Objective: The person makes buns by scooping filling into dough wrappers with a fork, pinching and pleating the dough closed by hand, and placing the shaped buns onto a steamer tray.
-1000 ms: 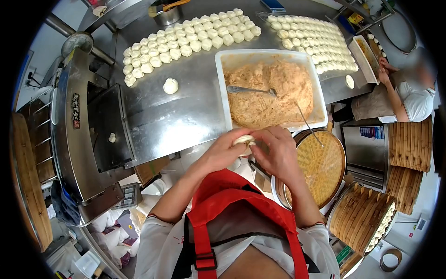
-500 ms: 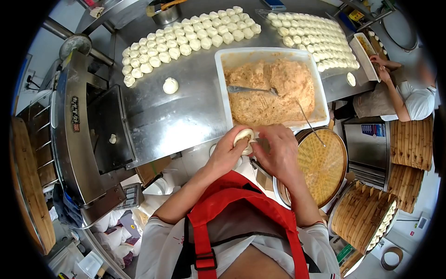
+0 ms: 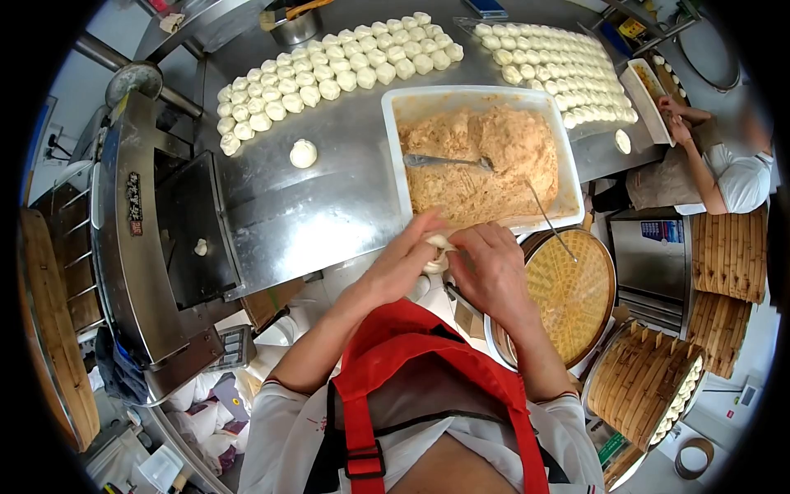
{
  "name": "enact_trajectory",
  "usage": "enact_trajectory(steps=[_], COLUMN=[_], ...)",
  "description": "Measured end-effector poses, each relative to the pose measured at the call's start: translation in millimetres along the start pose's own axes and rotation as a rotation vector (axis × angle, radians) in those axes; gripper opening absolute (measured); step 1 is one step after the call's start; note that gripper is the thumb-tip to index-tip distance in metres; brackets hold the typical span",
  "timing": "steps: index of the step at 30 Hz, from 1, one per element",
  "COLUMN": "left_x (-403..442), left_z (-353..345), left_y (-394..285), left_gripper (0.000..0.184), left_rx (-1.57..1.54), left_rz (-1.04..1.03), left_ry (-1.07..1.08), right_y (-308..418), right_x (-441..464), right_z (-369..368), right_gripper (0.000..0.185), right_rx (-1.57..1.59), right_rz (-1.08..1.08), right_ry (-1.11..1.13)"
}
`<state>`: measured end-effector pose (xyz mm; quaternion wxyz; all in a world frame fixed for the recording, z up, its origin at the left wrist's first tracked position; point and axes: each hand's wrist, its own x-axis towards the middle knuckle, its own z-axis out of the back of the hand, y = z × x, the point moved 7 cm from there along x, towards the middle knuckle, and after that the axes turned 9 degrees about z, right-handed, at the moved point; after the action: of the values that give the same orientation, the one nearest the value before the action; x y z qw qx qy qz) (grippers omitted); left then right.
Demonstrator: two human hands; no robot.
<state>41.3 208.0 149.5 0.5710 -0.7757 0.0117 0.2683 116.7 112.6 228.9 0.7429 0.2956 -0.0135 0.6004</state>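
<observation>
A bun (image 3: 437, 257) of white dough is between my two hands, just in front of the table's near edge. My left hand (image 3: 401, 268) cups it from the left, with the fingers partly stretched over its far side. On the other side, my right hand (image 3: 490, 270) pinches the dough's rim with thumb and forefinger. Beyond them sits a white tub (image 3: 390, 123) with an orange-pink minced filling (image 3: 518, 148). Two metal tools rest in the filling, one a flat spatula (image 3: 444, 160). One finished bun (image 3: 304, 153) lies alone on the steel table.
Rows of buns (image 3: 337, 70) fill the table's far side, with more rows (image 3: 559, 70) at the right. A steel machine (image 3: 136, 239) stands left. Bamboo steamers (image 3: 638, 375) and a round steamer tray (image 3: 570, 296) are at right. Another person's hands (image 3: 676, 119) work beside a narrow tub (image 3: 646, 99).
The fingers of my left hand have stretched out more over the bun, which now shows less. My right hand has shifted slightly, still at the dough's rim.
</observation>
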Motion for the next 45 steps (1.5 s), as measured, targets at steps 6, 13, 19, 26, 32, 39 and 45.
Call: enact_trajectory(steps=[6,13,19,26,32,39,45], left_x=[4.9,6.5,5.4,12.1,19.3,23.1,13.9], left_z=[-4.8,-9.6,-11.0,-3.1,10.4,-6.8,-1.8], left_y=[12.2,14.5,3.2,4.1,15.3,28.9,22.1], left_gripper=[0.037,0.038,0.044,0.043,0.061,0.071,0.079], left_rx=[0.067,0.100,0.292,0.324,-0.120,-0.370,-0.199], left_rz=[0.000,-0.007,-0.021,-0.113,0.120,0.047,0.166], left_ry=[0.033,0.056,0.082,0.069,0.032,0.016,-0.051], right_y=[-3.3,2.4,-2.4,4.1,-2.2,9.7,7.4], right_x=[-2.2,5.2,-3.0,4.7,-1.7,11.2,-1.6], right_z=[-2.7,4.0,0.4,4.6,1.3,9.9,2.0], right_gripper=[0.018,0.020,0.022,0.020,0.018,0.023,0.022], right_rx=[0.067,-0.007,0.004,-0.005,0.046,0.097,0.099], right_rz=[-0.051,-0.017,0.016,0.017,-0.029,-0.021,0.028], right_ry=[-0.043,-0.001,-0.005,0.034,0.010,-0.020,-0.024])
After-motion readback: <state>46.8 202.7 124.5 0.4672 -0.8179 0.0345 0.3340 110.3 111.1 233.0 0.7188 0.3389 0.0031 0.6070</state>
